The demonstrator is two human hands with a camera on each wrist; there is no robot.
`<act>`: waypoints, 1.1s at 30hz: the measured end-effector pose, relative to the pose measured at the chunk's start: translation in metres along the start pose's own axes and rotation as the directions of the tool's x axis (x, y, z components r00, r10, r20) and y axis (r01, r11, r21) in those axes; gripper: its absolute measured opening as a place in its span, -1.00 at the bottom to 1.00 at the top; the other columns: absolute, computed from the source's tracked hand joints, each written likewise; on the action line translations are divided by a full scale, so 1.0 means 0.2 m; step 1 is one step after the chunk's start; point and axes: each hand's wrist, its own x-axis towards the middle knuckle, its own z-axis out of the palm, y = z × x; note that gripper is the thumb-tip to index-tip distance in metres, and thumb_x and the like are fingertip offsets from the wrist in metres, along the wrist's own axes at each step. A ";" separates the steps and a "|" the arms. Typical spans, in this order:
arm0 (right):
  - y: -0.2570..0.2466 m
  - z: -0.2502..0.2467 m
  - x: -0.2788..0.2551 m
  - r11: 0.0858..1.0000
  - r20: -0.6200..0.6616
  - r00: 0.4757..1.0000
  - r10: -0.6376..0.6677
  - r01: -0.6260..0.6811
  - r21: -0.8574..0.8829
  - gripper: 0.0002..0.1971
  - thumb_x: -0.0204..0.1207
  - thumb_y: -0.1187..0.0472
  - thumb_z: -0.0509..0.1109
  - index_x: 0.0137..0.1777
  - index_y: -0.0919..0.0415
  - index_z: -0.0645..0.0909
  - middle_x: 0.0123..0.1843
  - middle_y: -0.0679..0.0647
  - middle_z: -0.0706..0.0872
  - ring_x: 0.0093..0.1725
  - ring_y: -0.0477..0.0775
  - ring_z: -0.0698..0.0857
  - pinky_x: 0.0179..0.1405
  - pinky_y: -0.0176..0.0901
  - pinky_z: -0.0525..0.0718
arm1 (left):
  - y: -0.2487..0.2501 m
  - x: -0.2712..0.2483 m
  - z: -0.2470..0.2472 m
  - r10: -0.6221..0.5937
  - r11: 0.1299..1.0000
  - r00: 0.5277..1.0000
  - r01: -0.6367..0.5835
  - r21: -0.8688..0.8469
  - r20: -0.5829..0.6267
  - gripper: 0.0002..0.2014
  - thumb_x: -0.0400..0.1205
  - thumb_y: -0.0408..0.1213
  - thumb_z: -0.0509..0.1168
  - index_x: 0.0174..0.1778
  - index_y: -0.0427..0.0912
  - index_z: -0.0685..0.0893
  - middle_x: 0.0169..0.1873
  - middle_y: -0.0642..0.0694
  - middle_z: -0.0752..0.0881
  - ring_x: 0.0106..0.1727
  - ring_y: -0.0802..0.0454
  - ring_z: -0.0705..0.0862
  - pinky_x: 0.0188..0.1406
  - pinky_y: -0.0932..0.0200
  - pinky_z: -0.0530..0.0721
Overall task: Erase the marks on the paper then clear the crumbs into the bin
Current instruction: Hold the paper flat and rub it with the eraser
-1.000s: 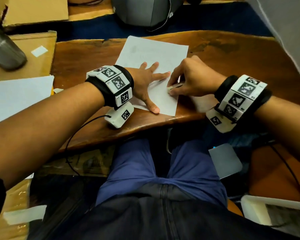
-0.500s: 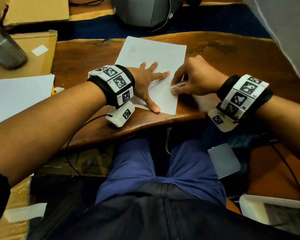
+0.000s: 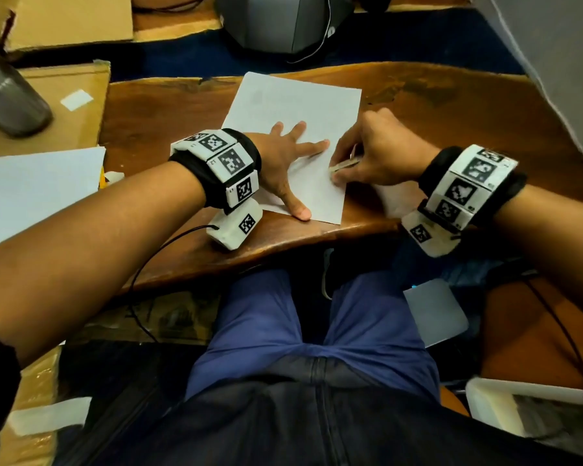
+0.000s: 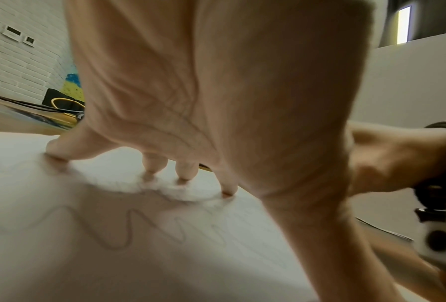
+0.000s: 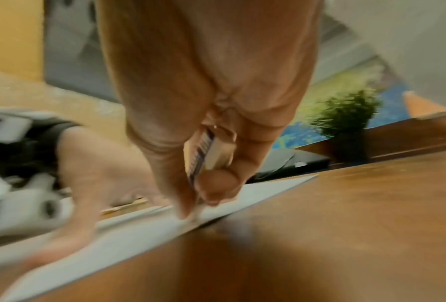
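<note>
A white sheet of paper (image 3: 303, 109) lies on the wooden table (image 3: 451, 116). My left hand (image 3: 290, 163) lies flat on it with fingers spread, pressing it down. In the left wrist view, a wavy pencil line (image 4: 129, 230) runs across the paper (image 4: 61, 265) under the palm. My right hand (image 3: 377, 156) pinches an eraser (image 3: 342, 167) in a printed sleeve and presses its tip against the paper near the right edge. The right wrist view shows the eraser (image 5: 211, 151) between thumb and fingers, its tip on the sheet (image 5: 139, 235).
A second white sheet (image 3: 31, 190) lies at the left over cardboard (image 3: 64, 105). A grey cylinder (image 3: 4, 95) stands at the far left. A dark grey object with a cable (image 3: 283, 25) sits beyond the table. A white container (image 3: 532, 412) is at the lower right.
My right hand with the eraser has shifted slightly back and forth along the paper's right edge. The left hand stays pressed in place.
</note>
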 end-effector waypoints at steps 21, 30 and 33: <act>0.04 -0.06 0.06 0.989 -0.065 0.992 0.104 -0.110 -0.101 -0.82 0.45 0.11 0.64 0.03 0.11 0.87 0.01 0.07 0.84 -0.02 0.08 0.72 0.01 0.12 0.80 | 0.13 -0.12 -0.05 -0.088 0.978 0.977 0.122 0.167 -0.195 -0.32 0.30 0.46 0.43 -0.18 -0.18 0.61 -0.20 -0.08 0.58 -0.09 -0.12 0.62 0.07 -0.16 0.64; 0.07 -0.05 -0.03 0.991 -0.037 0.997 0.075 -0.078 -0.106 -0.87 0.45 0.14 0.63 -0.04 0.10 0.83 -0.11 0.03 0.80 -0.09 0.06 0.71 -0.15 -0.01 0.75 | 0.16 -0.12 -0.05 -0.100 0.952 0.944 0.182 0.246 -0.313 -0.26 0.33 0.56 0.27 -0.15 -0.16 0.59 -0.26 -0.09 0.57 -0.18 -0.12 0.59 -0.24 0.07 0.50; 0.09 -0.05 0.02 0.992 -0.048 0.996 0.078 -0.082 -0.098 -0.85 0.43 0.13 0.64 -0.05 0.11 0.79 -0.13 0.01 0.76 -0.10 0.04 0.69 -0.22 -0.10 0.70 | 0.11 -0.06 -0.02 0.023 0.992 0.973 0.006 0.125 -0.228 -0.03 0.27 0.49 0.42 0.49 -0.03 0.42 0.40 -0.10 0.50 0.32 -0.15 0.55 0.20 -0.08 0.58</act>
